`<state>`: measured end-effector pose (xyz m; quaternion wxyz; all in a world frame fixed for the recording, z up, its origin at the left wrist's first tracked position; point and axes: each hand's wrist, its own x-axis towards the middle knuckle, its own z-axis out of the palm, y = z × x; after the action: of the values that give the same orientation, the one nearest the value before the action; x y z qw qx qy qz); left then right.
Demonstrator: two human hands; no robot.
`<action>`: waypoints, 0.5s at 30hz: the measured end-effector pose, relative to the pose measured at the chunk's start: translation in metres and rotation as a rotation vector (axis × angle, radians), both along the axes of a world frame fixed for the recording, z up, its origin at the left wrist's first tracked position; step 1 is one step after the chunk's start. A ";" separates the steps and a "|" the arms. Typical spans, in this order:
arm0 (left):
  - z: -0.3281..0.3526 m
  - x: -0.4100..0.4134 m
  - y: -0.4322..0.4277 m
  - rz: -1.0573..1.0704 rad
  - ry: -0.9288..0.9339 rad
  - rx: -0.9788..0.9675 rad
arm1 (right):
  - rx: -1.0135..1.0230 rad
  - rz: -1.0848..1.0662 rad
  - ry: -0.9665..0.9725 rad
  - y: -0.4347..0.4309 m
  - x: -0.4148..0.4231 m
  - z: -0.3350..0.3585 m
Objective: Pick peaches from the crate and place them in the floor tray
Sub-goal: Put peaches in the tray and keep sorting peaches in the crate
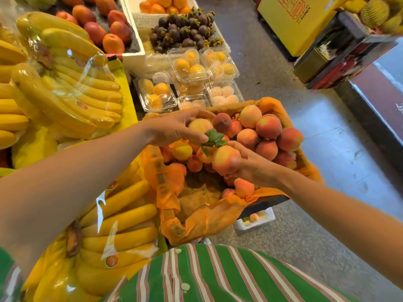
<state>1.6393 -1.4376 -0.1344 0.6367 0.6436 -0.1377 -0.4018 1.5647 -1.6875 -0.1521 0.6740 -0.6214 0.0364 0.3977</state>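
Observation:
A crate lined with orange paper holds several pink-yellow peaches, piled at its far right side. My right hand is shut on one peach above the crate's middle. My left hand grips a pale yellow peach, its fingertips touching green leaves that sit between the two held fruits. A white floor tray with a few peaches pokes out under the crate's near right corner, mostly hidden.
Banana bunches in plastic fill the stall at left and near left. Clear boxes of yellow fruit, mangosteens and red fruit lie beyond the crate. Grey floor runs on the right, with a yellow carton and dark boxes.

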 end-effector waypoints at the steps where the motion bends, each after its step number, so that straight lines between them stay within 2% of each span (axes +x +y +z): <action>1: 0.000 0.000 -0.002 0.003 -0.017 0.023 | -0.007 -0.027 0.017 -0.001 -0.001 0.000; 3: 0.000 -0.001 -0.005 -0.010 -0.069 0.075 | -0.105 -0.043 -0.010 -0.003 -0.003 0.002; 7: -0.005 -0.002 -0.014 -0.206 -0.174 0.251 | -0.504 0.112 -0.215 -0.016 -0.004 0.006; 12: -0.025 -0.013 -0.036 -0.468 -0.296 0.473 | -0.697 0.406 -0.349 -0.020 -0.010 -0.002; 15: -0.043 -0.022 -0.049 -0.640 -0.394 0.672 | -0.726 0.515 -0.318 -0.012 -0.012 -0.010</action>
<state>1.6172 -1.4870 -0.1772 0.2009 0.8022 -0.3086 -0.4699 1.5525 -1.6992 -0.1617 0.2901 -0.8588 -0.0858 0.4135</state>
